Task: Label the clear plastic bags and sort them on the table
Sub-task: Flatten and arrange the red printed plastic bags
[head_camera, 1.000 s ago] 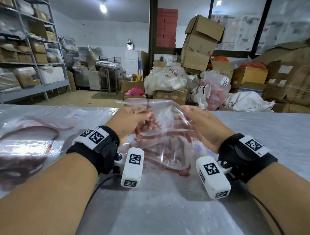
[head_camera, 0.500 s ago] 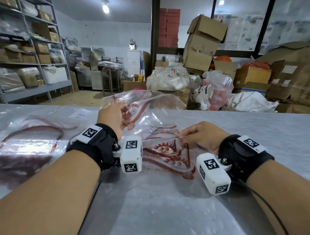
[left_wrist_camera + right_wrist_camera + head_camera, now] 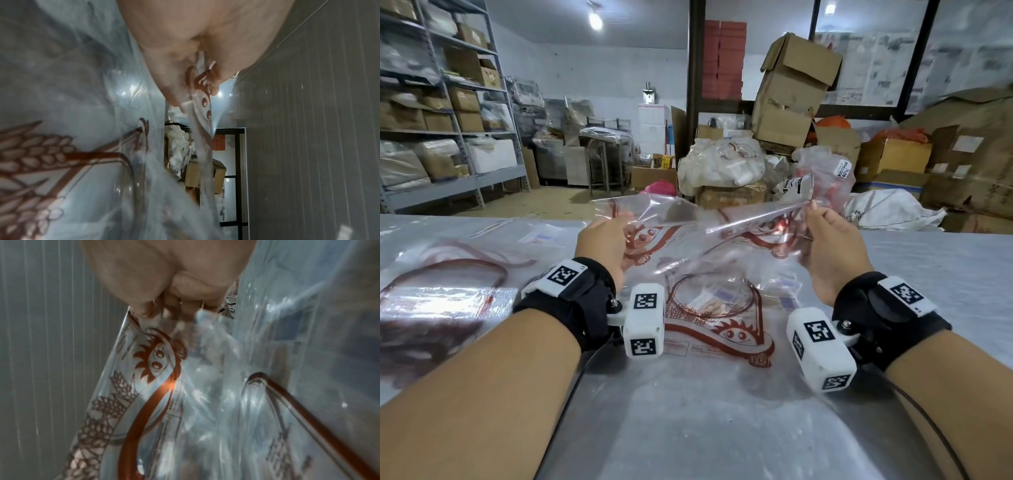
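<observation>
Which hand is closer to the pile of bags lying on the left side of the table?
The left hand. It holds the lifted clear bag just right of the pile of bags. The right hand grips the bag's other end, farther away.

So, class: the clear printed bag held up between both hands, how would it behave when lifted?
Probably floppy: the clear bag sags and creases between the left hand and right hand. Likely very light, since fingertip pinches hold it. Possibly slippery, given its glossy sheen.
</observation>
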The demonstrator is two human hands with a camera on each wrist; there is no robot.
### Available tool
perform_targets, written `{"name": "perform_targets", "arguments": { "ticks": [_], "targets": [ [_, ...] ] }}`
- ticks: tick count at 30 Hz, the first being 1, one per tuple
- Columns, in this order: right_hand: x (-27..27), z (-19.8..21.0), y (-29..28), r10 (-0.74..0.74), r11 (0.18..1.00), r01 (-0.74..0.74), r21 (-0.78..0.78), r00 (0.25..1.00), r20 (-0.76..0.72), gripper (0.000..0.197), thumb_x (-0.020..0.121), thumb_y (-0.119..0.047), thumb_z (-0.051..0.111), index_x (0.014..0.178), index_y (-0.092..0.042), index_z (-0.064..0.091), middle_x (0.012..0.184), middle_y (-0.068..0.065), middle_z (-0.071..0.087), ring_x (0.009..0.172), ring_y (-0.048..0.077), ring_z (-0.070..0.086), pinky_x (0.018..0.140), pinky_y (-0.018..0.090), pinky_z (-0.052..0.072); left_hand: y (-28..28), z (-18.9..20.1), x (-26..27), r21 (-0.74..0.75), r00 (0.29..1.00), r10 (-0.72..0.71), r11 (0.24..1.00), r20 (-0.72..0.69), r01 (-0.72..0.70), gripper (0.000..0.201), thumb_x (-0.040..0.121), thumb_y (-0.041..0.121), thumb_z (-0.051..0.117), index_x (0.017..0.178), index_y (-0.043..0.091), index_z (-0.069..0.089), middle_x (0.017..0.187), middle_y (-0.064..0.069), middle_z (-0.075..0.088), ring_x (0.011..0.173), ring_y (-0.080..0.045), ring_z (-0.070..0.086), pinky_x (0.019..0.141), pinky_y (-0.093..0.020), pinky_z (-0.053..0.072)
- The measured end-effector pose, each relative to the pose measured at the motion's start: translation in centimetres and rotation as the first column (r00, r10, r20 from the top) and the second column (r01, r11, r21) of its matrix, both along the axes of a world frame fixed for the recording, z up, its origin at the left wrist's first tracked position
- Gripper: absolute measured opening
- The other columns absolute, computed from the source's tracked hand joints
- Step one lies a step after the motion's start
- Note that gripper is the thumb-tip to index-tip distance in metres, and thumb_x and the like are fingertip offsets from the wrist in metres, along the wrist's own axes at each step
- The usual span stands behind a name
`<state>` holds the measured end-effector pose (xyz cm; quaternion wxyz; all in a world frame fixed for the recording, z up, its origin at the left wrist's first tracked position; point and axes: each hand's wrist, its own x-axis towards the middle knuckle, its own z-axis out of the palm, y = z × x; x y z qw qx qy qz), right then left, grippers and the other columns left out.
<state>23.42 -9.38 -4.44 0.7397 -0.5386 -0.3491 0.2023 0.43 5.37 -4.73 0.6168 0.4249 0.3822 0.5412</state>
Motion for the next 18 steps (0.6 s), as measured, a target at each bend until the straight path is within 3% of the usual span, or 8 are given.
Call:
{"name": "perform_targets", "arguments": {
  "ticks": [3,6,8,11,14,18],
  "targets": [
    [-0.3,0.5,-0.3,0.006,0.999,-0.001,0.037,0.991,-0.13,0.026,0.108,-0.03,0.045,0.092,-0.016,0.061,0.091,0.009,0.075,0.077,0.024,0.068,0.061,0.029,0.053,0.0,0.0,-0.1,-0.019,1.0,-0.018,1.0,-0.023,0.018,0.014,0.101,0.01,0.057,0.106,0.015,0.069,0.099,-0.013,0.075,0.087,-0.025,0.077,0.072,-0.037,0.063],
    [0.0,0.5,-0.2,-0.015,0.999,0.021,0.029,0.985,-0.171,0.025,0.106,-0.034,0.048,0.098,-0.014,0.062,0.096,0.007,0.074,0.08,0.018,0.07,0.064,0.028,0.056,-0.2,-0.1,0.0,-0.03,0.993,-0.1,0.995,-0.056,0.098,0.012,0.098,0.004,0.061,0.107,0.01,0.066,0.106,-0.016,0.074,0.099,-0.033,0.073,0.088,-0.046,0.06],
    [0.4,0.4,-0.1,-0.073,0.997,0.078,0.026,0.988,-0.137,0.024,0.104,-0.033,0.053,0.088,-0.017,0.06,0.087,0.005,0.068,0.079,0.02,0.062,0.066,0.031,0.052,-0.6,-0.1,0.2,-0.029,0.982,-0.177,0.984,-0.065,0.176,0.014,0.1,0.004,0.057,0.113,0.005,0.062,0.108,-0.014,0.074,0.095,-0.034,0.071,0.094,-0.051,0.057],
    [0.8,0.4,-0.2,-0.129,0.987,0.143,0.075,0.979,-0.159,0.033,0.103,-0.029,0.055,0.071,-0.019,0.053,0.062,-0.005,0.049,0.054,0.01,0.045,0.05,0.022,0.036,-1.1,-0.2,0.4,-0.008,0.955,-0.244,0.969,-0.168,0.247,0.018,0.103,0.008,0.051,0.114,0.004,0.064,0.109,-0.01,0.075,0.102,-0.035,0.071,0.099,-0.053,0.053],
    [0.9,0.6,-0.3,-0.093,0.983,0.126,0.135,0.97,-0.226,0.036,0.104,-0.027,0.054,0.069,-0.02,0.057,0.061,-0.005,0.052,0.053,0.008,0.045,0.051,0.021,0.037,-1.8,0.0,0.4,-0.029,0.937,-0.289,0.957,-0.195,0.289,0.019,0.106,0.011,0.047,0.112,0.007,0.064,0.11,-0.009,0.076,0.106,-0.037,0.07,0.09,-0.051,0.057],
    [1.0,0.4,-0.1,-0.075,0.99,0.089,0.106,0.989,-0.129,0.028,0.105,-0.019,0.05,0.079,-0.018,0.059,0.072,-0.001,0.056,0.064,0.011,0.049,0.058,0.022,0.041,-2.2,0.2,0.5,-0.049,0.925,-0.324,0.946,-0.198,0.32,0.021,0.105,0.017,0.052,0.12,0.006,0.062,0.106,-0.009,0.078,0.101,-0.035,0.072,0.076,-0.041,0.059]
  ]
}}
